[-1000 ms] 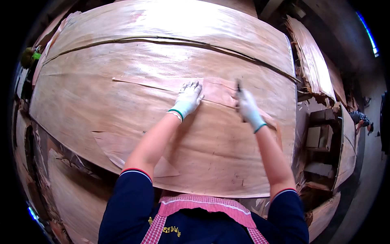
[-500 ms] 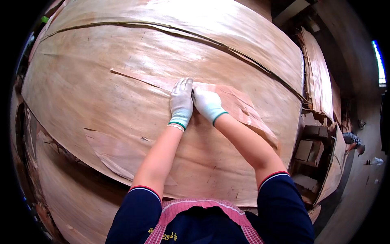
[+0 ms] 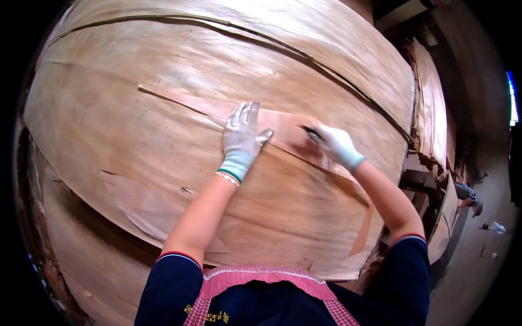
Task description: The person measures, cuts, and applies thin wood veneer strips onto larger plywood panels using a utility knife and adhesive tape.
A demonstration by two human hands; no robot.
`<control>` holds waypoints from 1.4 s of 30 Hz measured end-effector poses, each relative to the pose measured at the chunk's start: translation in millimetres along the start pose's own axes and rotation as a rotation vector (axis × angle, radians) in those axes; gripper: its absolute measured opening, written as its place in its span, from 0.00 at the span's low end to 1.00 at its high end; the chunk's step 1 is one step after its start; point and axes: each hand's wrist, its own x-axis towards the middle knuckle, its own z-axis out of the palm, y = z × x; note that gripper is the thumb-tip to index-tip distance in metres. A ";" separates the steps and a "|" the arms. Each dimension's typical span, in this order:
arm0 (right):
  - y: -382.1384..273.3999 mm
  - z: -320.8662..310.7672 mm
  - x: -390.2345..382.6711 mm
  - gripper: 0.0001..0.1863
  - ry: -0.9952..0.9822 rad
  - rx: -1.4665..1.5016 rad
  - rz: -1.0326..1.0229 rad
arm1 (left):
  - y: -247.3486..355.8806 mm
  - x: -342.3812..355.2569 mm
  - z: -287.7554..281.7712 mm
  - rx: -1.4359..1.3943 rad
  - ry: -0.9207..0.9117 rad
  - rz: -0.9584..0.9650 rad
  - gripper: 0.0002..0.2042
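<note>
My left hand (image 3: 241, 136), in a pale glove, lies flat with fingers stretched on a thin pinkish strip of wood veneer (image 3: 190, 102). Its thumb sticks out to the right. Off to the right of it, my gloved right hand (image 3: 338, 145) is closed on a small dark pointed tool (image 3: 312, 134), blurred by motion, whose exact kind I cannot make out. That hand is over the right part of the strip. Beneath both hands spreads a large tan veneer sheet (image 3: 174, 141). Another loose pinkish veneer piece (image 3: 142, 200) lies near its front left edge.
A long narrow dark slit (image 3: 261, 37) with a raised edge crosses the sheet's far part. Stacked veneer (image 3: 429, 98) stands at the right. A lower veneer sheet (image 3: 103, 271) lies at front left. A person (image 3: 466, 195) is on the floor area at far right.
My right hand has moved away from the left one, to the right, and the dark tool now shows in it. The left hand's thumb has spread. A reddish-tan strip shows near the right front edge.
</note>
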 end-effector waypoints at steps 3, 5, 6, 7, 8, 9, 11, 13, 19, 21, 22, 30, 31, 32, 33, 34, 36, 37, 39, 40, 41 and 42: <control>-64.3 8.4 82.5 0.13 -0.053 -0.175 -0.227 | 2.9 -0.3 -2.5 -0.087 -0.006 -0.032 0.40; -91.5 14.4 95.8 0.09 -0.062 -0.266 -0.351 | 1.9 -2.2 -6.1 0.002 -0.092 -0.003 0.41; -82.9 16.9 92.2 0.09 -0.028 -0.174 -0.331 | 0.5 -1.4 -6.1 0.032 -0.105 0.029 0.38; -73.7 16.2 81.1 0.08 -0.021 -0.171 -0.301 | -3.2 -0.7 -4.6 0.058 -0.109 0.049 0.36; -53.4 20.6 59.8 0.08 0.062 -0.163 -0.244 | -6.3 -3.4 2.4 0.019 -0.011 0.035 0.33; -26.9 31.4 25.1 0.07 0.144 -0.156 -0.166 | -2.5 -3.3 1.9 0.039 0.006 0.062 0.33; -15.0 51.9 -59.3 0.08 0.116 -0.160 0.187 | -2.3 -3.6 0.9 0.038 -0.008 0.060 0.33; -33.3 65.7 -129.0 0.10 0.060 -0.256 0.452 | -0.4 -3.5 1.1 0.042 -0.006 0.058 0.32; -27.5 27.5 -177.6 0.17 0.515 -0.063 0.459 | 5.9 -5.9 -1.4 0.143 0.238 0.186 0.24; -11.8 24.1 -190.3 0.22 0.450 -0.076 0.621 | 16.4 -5.3 -9.0 0.164 -0.047 0.320 0.15; -4.7 24.8 -188.4 0.22 0.369 -0.151 0.645 | 4.7 -7.1 -0.1 0.233 0.189 0.438 0.07; -69.6 -48.5 -193.2 0.10 0.627 -0.193 0.496 | 21.5 -20.3 -13.1 0.371 -0.051 0.429 0.05; -95.8 -67.7 -190.8 0.10 0.675 -0.112 0.456 | 20.8 -20.6 -15.5 0.376 -0.047 0.434 0.05; -118.2 -83.1 -188.4 0.10 0.683 -0.112 0.457 | 19.4 -20.7 -16.8 0.395 -0.074 0.417 0.05; -137.9 -96.6 -186.8 0.09 0.707 -0.058 0.394 | 21.2 -19.6 -18.5 0.409 -0.102 0.404 0.06; -151.5 -103.5 -187.3 0.09 0.731 -0.006 0.343 | 28.8 -17.6 -23.0 0.413 -0.131 0.399 0.07; -167.2 -112.4 -182.7 0.09 0.737 0.005 0.347 | 34.1 -8.7 -25.9 0.428 -0.189 0.394 0.07; -171.7 -115.4 -180.1 0.09 0.728 0.024 0.337 | 38.9 -3.8 -30.6 0.448 -0.254 0.368 0.07; -177.3 -118.2 -182.4 0.09 0.748 0.042 0.370 | 39.6 5.1 -45.6 0.482 -0.324 0.389 0.10; -173.5 -120.2 -191.4 0.09 0.789 0.071 0.424 | 42.1 7.1 -53.4 0.369 -0.270 0.380 0.12; -166.8 -122.9 -204.8 0.09 0.836 0.098 0.484 | 52.6 7.8 -62.9 0.254 -0.218 0.378 0.15; -144.9 -118.9 -228.8 0.08 0.945 0.063 0.502 | 78.0 -4.6 -84.6 0.103 -0.119 0.464 0.18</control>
